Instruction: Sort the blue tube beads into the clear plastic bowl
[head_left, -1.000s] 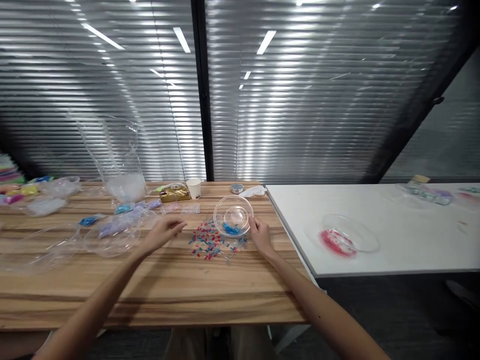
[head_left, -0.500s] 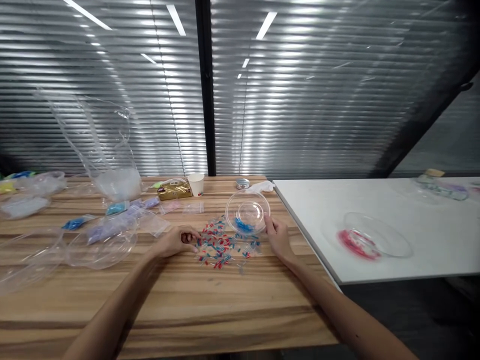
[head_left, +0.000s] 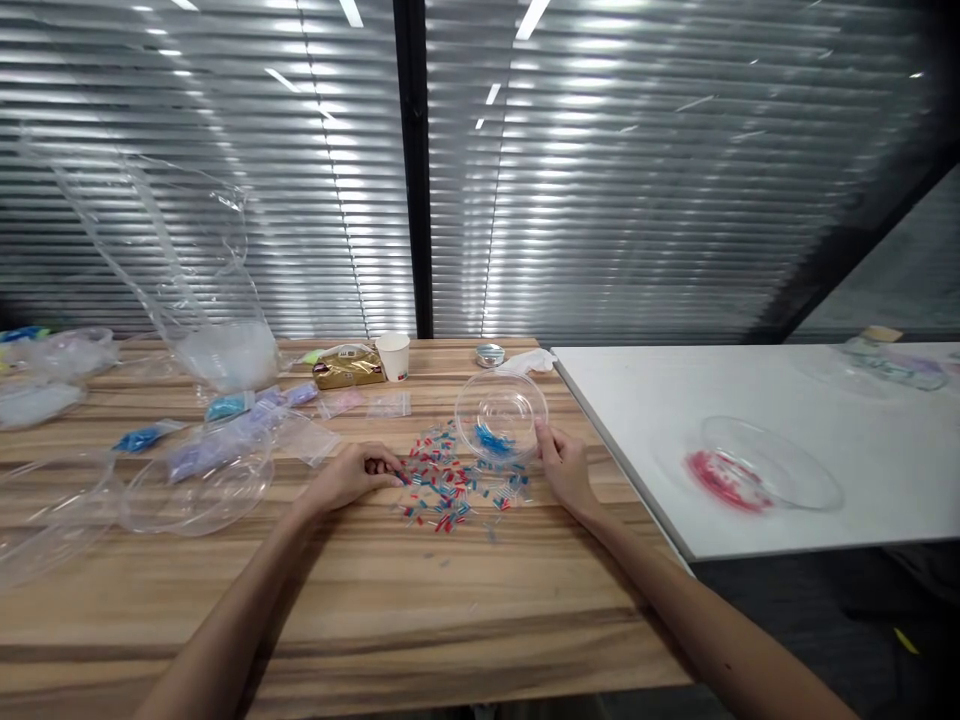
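Observation:
On the wooden table lies a loose pile of small red, blue and clear capsule-like pieces [head_left: 442,485]. My left hand [head_left: 358,476] is at the pile's left edge, thumb and forefinger pinched together among the pieces; what is between the fingertips is too small to make out. In my right hand [head_left: 566,466] is a round clear plastic bowl [head_left: 466,398], gripped by its right rim and tilted towards me just behind the pile. Blue pieces [head_left: 493,441] have gathered in its lower part.
Clear plastic bowls [head_left: 196,510] and bags of purple pieces [head_left: 225,445] lie left. A tall clear bag [head_left: 229,355] stands behind them. At the back are a gold packet [head_left: 347,368], paper cup [head_left: 394,357] and round tin [head_left: 490,355]. Red pieces [head_left: 726,481] sit in a bowl on the white table [head_left: 622,400].
My left hand's thumb and forefinger have closed together at the pile's edge; they were apart before. My right hand still holds the bowl, tilted much as before. The view has shifted slightly.

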